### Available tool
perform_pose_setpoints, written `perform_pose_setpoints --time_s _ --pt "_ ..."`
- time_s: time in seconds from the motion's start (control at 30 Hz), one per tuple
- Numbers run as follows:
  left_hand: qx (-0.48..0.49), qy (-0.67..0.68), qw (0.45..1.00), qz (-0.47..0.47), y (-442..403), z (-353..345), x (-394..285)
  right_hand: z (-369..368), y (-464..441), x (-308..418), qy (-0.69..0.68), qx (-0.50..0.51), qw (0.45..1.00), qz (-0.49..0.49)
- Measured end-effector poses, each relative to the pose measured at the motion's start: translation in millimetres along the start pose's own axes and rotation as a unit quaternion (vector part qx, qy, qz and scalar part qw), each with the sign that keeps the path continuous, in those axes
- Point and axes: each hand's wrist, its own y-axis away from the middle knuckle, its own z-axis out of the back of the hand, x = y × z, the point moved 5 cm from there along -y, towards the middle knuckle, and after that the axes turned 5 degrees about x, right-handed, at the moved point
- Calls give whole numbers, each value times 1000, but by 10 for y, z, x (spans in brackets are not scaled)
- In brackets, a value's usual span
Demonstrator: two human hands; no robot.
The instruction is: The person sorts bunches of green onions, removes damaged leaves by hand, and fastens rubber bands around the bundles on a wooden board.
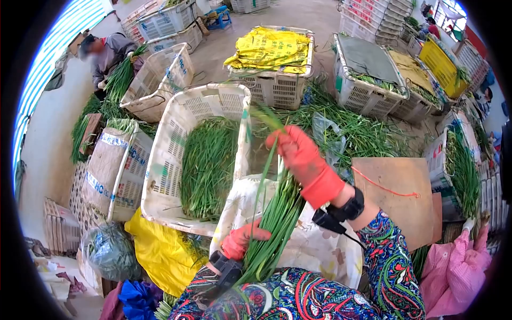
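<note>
A bundle of long green stalks (273, 229) lies slanted across my lap. My left hand (244, 239), in a red glove, is wrapped round the lower left side of the bundle. Above the bundle's upper end, my right hand (300, 157), also in a red glove, is closed on a few loose green leaves (266, 116) that look blurred. A large white crate (242, 160) stands in front of my left hand, with a heap of green stalks (209, 165) inside. White cloth (320, 250) is under and beside the bundle.
Loose greens (362, 133) cover the floor ahead. A brown board (392, 197) with a red string is at the right. Beyond stands a crate with a yellow sack (269, 48). A person (109, 58) holds greens at the upper left; another person's pink sleeve (458, 266) shows lower right.
</note>
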Motion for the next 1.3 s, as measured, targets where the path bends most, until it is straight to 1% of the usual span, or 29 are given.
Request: perform_pose_setpoints --time_s 0.03,0.1,0.17,0.2,0.27,0.3,0.37,0.4,0.43,0.47,0.5,0.57,0.6,0.63,0.7,0.8,0.83,0.9,0.93,0.97,1.0,1.03,1.07,1.1,1.13,1.17,1.2,1.23,1.3 --pt "-7 -12 1000 -7 -6 11 9 120 -83 18 -17 -15 999 -31" --pt "-34 -4 999 -21 19 -33 -3 449 -279 26 17 -42 999 18" --pt "-55 10 998 -26 35 -40 -2 939 -514 108 167 -127 969 132" --pt "-62 20 998 -23 46 -30 4 1441 -739 6 176 -104 973 109" --pt "-60 56 996 -25 67 -23 -17 2075 -754 59 386 -176 903 69" --pt "-70 58 995 -32 74 -7 -33 2146 -669 210 565 -264 780 48" --pt "-85 63 993 -48 60 24 -84 2003 -584 111 563 -178 804 73" --pt "-65 68 995 -42 44 22 -127 1898 -453 36 561 -133 813 84" --pt "-72 31 996 -37 20 74 -160 1519 -302 86 387 1 919 -71" --pt "-78 -6 996 -31 -19 146 -185 1228 -162 20 293 69 938 -169" --pt "-85 -44 995 -24 -58 184 -215 936 9 -35 209 122 931 -275" --pt "-116 -86 989 -33 -94 101 -284 551 217 -180 227 103 903 -349" --pt "-132 -115 984 -42 -103 70 -311 443 268 -278 228 142 915 -302" --pt "-148 -145 977 -53 -105 60 -340 309 317 -331 160 107 938 -289" --pt "-97 -65 992 -49 -66 117 -312 261 314 -548 86 100 942 -308" --pt "-58 69 990 -110 39 196 -242 255 273 -586 107 114 942 -298" --pt "-56 95 988 -110 56 220 -214 284 223 -514 231 110 940 -227" --pt "-49 144 982 -109 69 303 -126 324 148 -323 464 94 878 -70" --pt "-31 150 982 -107 49 319 -98 396 93 -275 443 80 893 13" --pt "-15 139 984 -109 58 314 -81 525 30 -196 453 92 885 46" --pt "0 128 986 -111 72 308 -63 758 -77 -276 435 50 891 117" --pt "16 117 987 -113 75 294 -55 888 -156 -79 455 26 879 140" --pt "-10 137 984 -115 103 191 -61 1152 -252 -15 433 18 892 127" --pt "-5 141 985 -98 127 127 -65 1427 -346 23 386 -12 900 200" --pt "0 144 986 -83 147 80 -77 1820 -467 5 296 -73 948 94" --pt "4 147 987 -69 161 40 -90 2080 -516 226 422 -159 887 -100" --pt "10 145 987 -64 167 2 -109 2488 -536 224 553 -212 804 -55" --pt "-8 140 988 -63 169 3 -102 2796 -487 113 580 -283 764 9" --pt "-41 128 989 -58 131 2 -95 2435 -453 182 525 -154 807 -223"
